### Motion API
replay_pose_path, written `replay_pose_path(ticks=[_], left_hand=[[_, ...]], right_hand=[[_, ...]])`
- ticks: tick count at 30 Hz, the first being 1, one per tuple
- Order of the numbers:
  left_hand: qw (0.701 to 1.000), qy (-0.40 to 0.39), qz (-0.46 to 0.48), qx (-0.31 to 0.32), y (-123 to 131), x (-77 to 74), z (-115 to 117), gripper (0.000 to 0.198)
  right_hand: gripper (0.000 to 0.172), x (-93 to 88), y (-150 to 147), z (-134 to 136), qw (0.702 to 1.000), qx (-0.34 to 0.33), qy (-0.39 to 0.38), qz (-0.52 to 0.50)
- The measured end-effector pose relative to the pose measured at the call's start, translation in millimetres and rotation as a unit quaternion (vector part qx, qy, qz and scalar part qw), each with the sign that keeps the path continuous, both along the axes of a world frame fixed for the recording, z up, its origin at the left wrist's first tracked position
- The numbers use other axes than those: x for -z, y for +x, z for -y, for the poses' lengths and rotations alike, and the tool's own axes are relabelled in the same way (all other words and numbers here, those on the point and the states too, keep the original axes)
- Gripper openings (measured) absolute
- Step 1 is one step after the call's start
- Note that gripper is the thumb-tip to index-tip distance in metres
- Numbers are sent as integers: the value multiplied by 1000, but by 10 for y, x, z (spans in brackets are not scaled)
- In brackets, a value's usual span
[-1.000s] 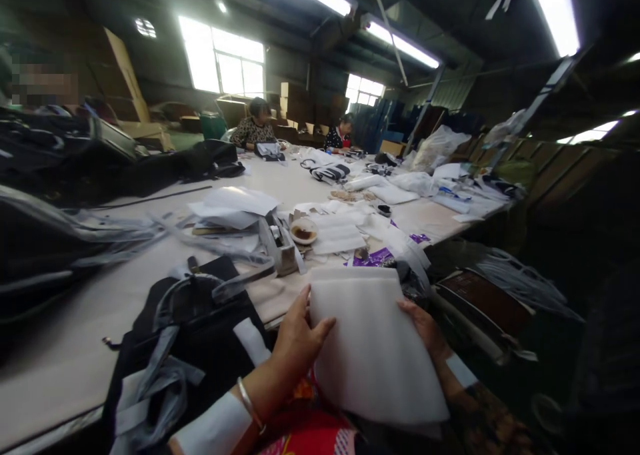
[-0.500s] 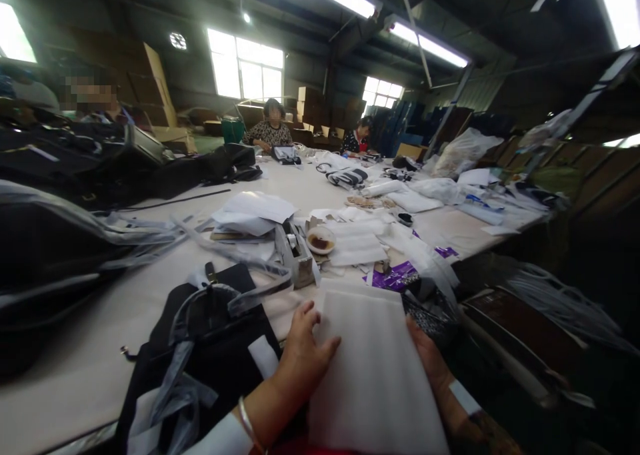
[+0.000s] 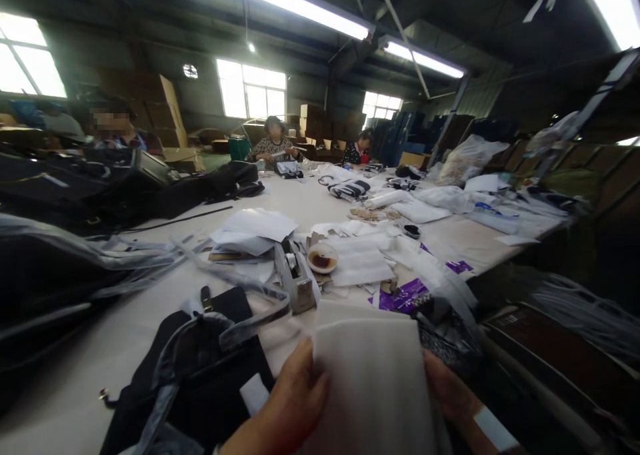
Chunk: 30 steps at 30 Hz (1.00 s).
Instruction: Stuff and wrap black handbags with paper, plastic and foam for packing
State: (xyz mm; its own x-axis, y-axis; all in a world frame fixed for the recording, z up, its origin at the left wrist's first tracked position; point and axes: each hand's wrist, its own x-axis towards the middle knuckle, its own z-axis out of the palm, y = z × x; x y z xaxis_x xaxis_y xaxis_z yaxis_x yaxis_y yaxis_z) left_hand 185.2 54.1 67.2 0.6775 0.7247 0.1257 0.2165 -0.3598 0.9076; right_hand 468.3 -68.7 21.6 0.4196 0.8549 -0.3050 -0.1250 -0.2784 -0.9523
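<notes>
Rectangular white foam sheeting (image 3: 371,385) between our left hand (image 3: 296,396) and right hand (image 3: 449,386), its opposite edges in their grip.

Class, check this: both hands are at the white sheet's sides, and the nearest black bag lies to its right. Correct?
No: the head view shows the nearest black bag left of the white sheet. The left hand and right hand are indeed at the sheet's sides.

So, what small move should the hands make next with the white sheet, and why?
Perhaps line up the top edges of the sheet: two show, one above the other, and the left hand and right hand are at its opposite sides.
</notes>
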Motion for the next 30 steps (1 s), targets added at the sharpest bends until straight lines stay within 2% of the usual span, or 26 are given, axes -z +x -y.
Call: replay_pose_path(ticks=[3, 6, 10, 12, 14, 17, 19, 21, 24, 27, 30], left_hand=[[996, -21, -10, -81, 43, 133, -10, 42], [994, -24, -24, -106, 67, 217, 2, 36], [998, 8, -12, -63, 84, 226, 4, 47], [999, 10, 10, -33, 89, 160, -13, 52], [998, -38, 49, -15, 93, 59, -35, 48], [976, -190, 110, -2, 93, -65, -49, 43], [957, -260, 128, -2, 86, -81, -34, 46], [953, -271, 132, -9, 70, -47, -4, 49], [960, -248, 128, -26, 22, 29, 46, 51], [963, -235, 129, -29, -41, 62, 79, 54], [960, -248, 130, -26, -87, 63, 96, 59]], right_hand=[[36, -92, -115, 4, 997, -65, -34, -25], [31, -121, -205, 23, 993, -113, -30, 24], [31, -129, -235, 77, 998, -61, 11, 4], [30, -193, -201, 62, 999, -34, 31, -19], [30, -301, -121, -32, 998, -9, 44, -33], [34, -468, 99, -356, 992, 90, 86, 1], [44, -532, 306, -673, 966, 200, 158, 48], [53, -541, 540, -1023, 925, 283, 229, 110], [49, -470, 871, -1516, 879, 374, 240, 174], [43, -337, 1074, -1901, 858, 416, 222, 207], [41, -171, 1107, -2168, 858, 423, 186, 223]])
